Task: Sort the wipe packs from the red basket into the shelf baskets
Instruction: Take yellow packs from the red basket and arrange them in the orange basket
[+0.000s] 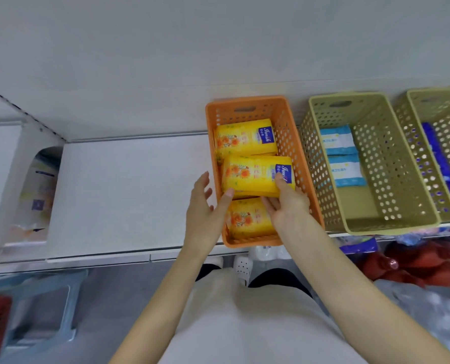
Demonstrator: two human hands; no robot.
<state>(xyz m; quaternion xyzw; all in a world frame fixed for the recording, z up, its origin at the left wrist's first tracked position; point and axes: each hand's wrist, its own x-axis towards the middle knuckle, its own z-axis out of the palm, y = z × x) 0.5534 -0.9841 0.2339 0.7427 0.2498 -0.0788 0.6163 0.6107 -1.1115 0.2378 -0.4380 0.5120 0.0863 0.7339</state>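
Left hand (205,208) open over the white shelf (129,185), thumb touching the yellow pack (255,174). Pack sits mid orange basket (289,132), atop similar packs. Right hand (288,203) grips its near right edge. Right: green basket (392,164) holding two blue-white packs (346,172).

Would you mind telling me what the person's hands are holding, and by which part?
The right hand grips the middle yellow flowered wipe pack by its near right corner; the left hand only touches its near left corner.
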